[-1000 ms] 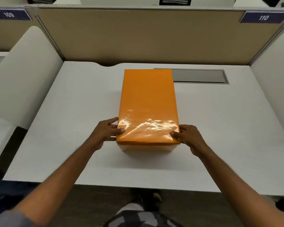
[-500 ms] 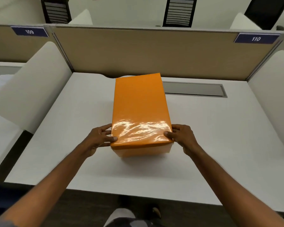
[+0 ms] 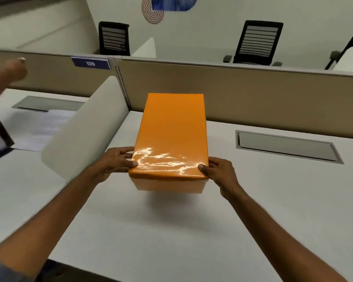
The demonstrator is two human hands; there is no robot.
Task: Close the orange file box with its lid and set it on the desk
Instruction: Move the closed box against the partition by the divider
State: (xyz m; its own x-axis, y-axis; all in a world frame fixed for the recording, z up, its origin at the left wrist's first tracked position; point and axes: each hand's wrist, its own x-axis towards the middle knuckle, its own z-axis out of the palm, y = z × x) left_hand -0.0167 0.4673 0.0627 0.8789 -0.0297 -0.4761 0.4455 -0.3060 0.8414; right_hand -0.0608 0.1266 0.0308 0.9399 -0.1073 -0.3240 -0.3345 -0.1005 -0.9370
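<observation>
The orange file box (image 3: 171, 143) has its lid (image 3: 172, 131) on, glossy orange top with a glare patch along the near end. Below the lid's near edge you can see the paler front wall of the box. It looks lifted a bit off the white surface (image 3: 171, 231), with a soft shadow underneath the near end, though I can't say for sure it's fully clear of it.

Left hand (image 3: 115, 161) is on the box's near-left corner, thumb on top of the lid and fingers (image 3: 124, 151) wrapped against the side, so clamped on the box. Right hand (image 3: 220, 174) does the same at the near-right corner, thumb pressed on the lid edge and fingers closed against the right side.

Other stuff: a grey cable tray (image 3: 287, 146) recessed in the surface to the right of the box, a white curved divider (image 3: 86, 129) to the left, a tan partition (image 3: 253, 94) behind. A blue "109" tag (image 3: 91, 63) sits on the partition, and two black office chairs (image 3: 257, 42) are beyond. There's a blurry hand of another person (image 3: 6, 74) at the far left edge, and some papers (image 3: 47, 129) on the neighbouring desk.
</observation>
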